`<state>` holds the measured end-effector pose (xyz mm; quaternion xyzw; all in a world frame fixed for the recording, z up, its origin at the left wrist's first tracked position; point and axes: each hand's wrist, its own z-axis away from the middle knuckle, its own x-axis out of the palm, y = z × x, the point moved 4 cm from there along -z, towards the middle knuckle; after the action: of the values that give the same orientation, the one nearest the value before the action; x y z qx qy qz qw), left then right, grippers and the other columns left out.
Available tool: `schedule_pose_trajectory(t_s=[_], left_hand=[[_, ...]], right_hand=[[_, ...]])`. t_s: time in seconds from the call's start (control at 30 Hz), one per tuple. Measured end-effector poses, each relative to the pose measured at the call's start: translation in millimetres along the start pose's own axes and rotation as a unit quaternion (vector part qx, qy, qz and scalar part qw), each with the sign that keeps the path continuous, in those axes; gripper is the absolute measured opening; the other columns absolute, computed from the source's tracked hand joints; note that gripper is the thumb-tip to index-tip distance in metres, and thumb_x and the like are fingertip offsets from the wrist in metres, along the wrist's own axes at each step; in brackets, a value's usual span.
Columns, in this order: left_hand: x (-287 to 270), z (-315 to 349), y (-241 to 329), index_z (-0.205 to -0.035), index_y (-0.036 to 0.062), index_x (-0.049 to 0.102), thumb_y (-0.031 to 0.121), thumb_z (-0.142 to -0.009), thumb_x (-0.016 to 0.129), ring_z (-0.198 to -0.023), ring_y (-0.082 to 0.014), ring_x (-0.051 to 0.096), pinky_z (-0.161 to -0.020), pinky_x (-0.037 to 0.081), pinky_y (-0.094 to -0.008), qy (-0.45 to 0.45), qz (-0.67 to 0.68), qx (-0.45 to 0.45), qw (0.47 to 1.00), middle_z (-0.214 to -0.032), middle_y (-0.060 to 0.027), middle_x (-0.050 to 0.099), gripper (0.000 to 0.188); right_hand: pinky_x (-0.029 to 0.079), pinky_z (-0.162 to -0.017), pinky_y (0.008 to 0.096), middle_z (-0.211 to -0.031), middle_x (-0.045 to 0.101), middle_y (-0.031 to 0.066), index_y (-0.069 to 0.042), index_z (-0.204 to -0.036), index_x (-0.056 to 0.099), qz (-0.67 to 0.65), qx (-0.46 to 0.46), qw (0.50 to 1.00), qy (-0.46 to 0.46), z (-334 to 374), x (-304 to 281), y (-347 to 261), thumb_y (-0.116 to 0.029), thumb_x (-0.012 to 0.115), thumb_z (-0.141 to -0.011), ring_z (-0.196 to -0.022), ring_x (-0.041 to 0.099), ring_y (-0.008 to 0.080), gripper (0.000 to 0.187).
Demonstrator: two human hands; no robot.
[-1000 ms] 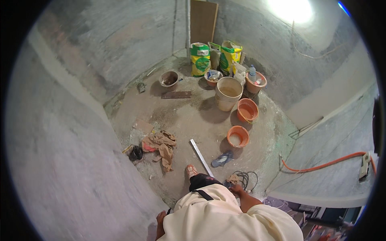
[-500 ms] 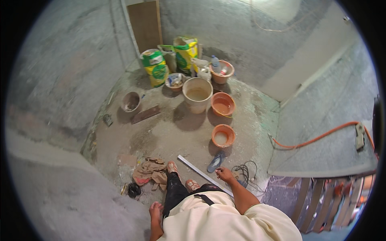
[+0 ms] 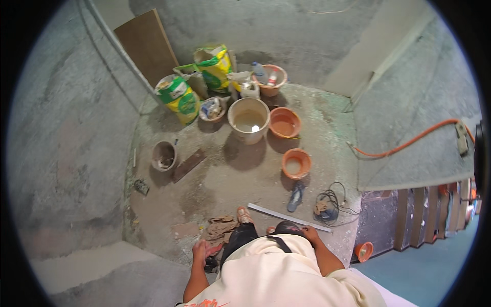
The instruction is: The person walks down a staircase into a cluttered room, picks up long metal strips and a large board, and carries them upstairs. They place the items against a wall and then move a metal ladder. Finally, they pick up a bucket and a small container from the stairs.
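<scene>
The person stands over a dusty concrete floor (image 3: 230, 174). The right hand (image 3: 310, 234) rests at the near end of a long metal straightedge (image 3: 289, 217); whether it is clenched cannot be told. The left hand (image 3: 199, 250) hangs released above crumpled rags (image 3: 221, 227). Judged step: taking up the straightedge; next calls for a firm grasp.

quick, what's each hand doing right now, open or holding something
Left hand: hangs by the crumpled rags; open or shut cannot be told.
Right hand: rests on the knee near the long pale straightedge; grip cannot be told.
</scene>
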<state>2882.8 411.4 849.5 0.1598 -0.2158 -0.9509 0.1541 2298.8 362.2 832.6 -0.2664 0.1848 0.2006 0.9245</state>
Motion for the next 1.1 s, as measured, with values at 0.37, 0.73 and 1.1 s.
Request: schedule_pose_trajectory(t_s=[0.37, 0.73, 1.1], left_hand=[[48, -35, 111, -0.135, 0.0130, 0.060, 0.034, -0.106, 0.057, -0.102, -0.0196, 0.068, -0.081, 0.055, -0.0363, -0.080, -0.037, 0.031, 0.996, -0.116, -0.0063, 0.069, 0.036], [79, -29, 71, -0.126, 0.0131, 0.063, 0.035, -0.105, 0.058, -0.100, -0.0182, 0.068, -0.082, 0.055, -0.0372, -0.146, -0.243, -0.034, 0.958, -0.112, -0.0039, 0.068, 0.031], [153, 5, 84, -0.144, 0.0109, 0.053, 0.038, -0.107, 0.055, -0.112, -0.0235, 0.066, -0.088, 0.052, -0.0411, -0.139, -0.315, 0.015, 0.939, -0.128, -0.0096, 0.065, 0.046]], right_hand=[[0.059, -0.068, 0.0366, -0.094, 0.076, 0.0167, -0.002, -0.118, 0.071, -0.087, -0.018, 0.994, 0.058, 14, -3, -19, -0.027, 0.069, -0.096, -0.077, 0.076, 0.0225, 0.034], [0.057, -0.080, 0.0367, -0.104, 0.076, 0.0161, -0.003, -0.114, 0.075, -0.123, 0.150, 0.973, 0.122, 119, 23, 89, -0.024, 0.071, -0.094, -0.087, 0.073, 0.0232, 0.029], [0.054, -0.086, 0.0371, -0.101, 0.077, 0.0165, -0.003, -0.114, 0.075, -0.197, 0.126, 0.958, 0.166, 137, 39, 184, -0.026, 0.072, -0.092, -0.092, 0.072, 0.0256, 0.032]])
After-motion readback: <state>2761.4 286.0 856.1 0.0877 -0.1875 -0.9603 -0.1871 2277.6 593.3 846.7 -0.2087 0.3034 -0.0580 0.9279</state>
